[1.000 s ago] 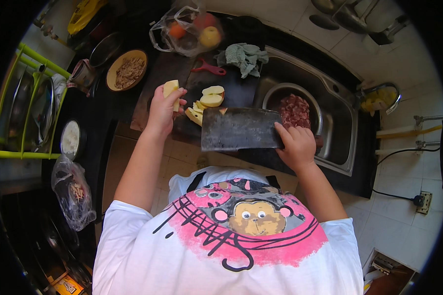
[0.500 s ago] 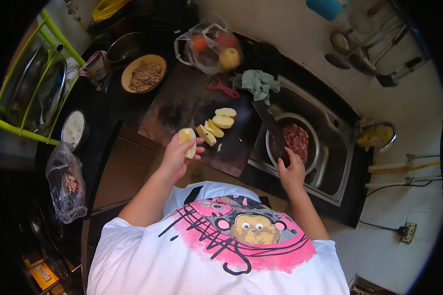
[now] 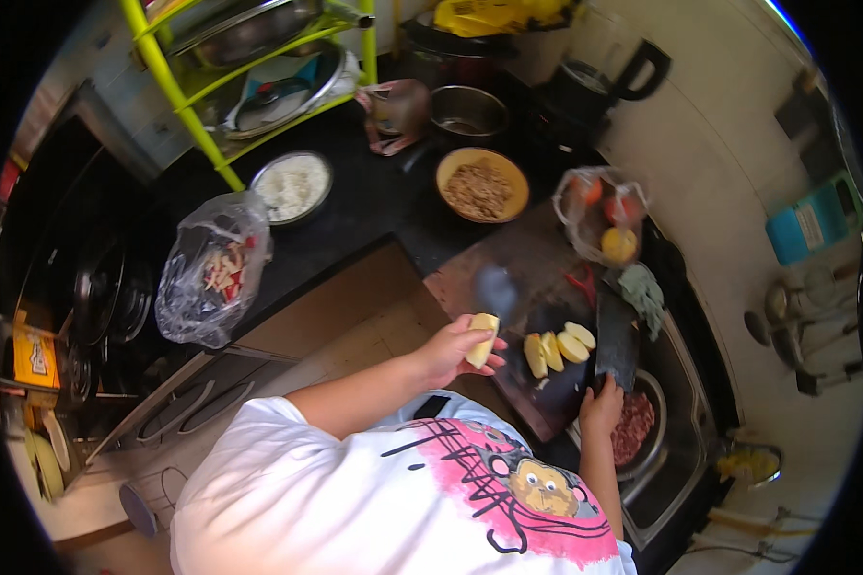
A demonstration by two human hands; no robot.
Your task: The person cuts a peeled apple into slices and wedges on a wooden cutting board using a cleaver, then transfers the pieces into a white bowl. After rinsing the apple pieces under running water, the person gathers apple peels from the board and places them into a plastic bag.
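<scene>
My left hand (image 3: 451,353) is closed around a peeled apple piece (image 3: 482,337), just off the near left side of the dark cutting board (image 3: 537,388). My right hand (image 3: 601,410) grips a cleaver (image 3: 616,335), whose broad dark blade points away from me along the board's right side. Between the hands, several pale apple pieces (image 3: 549,349) lie in a row on the board. A red peeler (image 3: 581,282), partly blurred, lies behind them. Close to the right hand, a metal bowl of raw meat (image 3: 631,431) sits in the sink.
A clear bag of fruit (image 3: 599,213) and a green cloth (image 3: 642,292) lie behind the board. Beyond it stand a yellow bowl of shredded food (image 3: 481,186) and a metal pot (image 3: 468,113). Farther left are a bowl of white food (image 3: 292,187) and a plastic bag of scraps (image 3: 211,268).
The view has swung left, bringing more of the left counter and rack into sight. My left hand still holds its apple piece, and my right hand the cleaver, its blade now broadside.
</scene>
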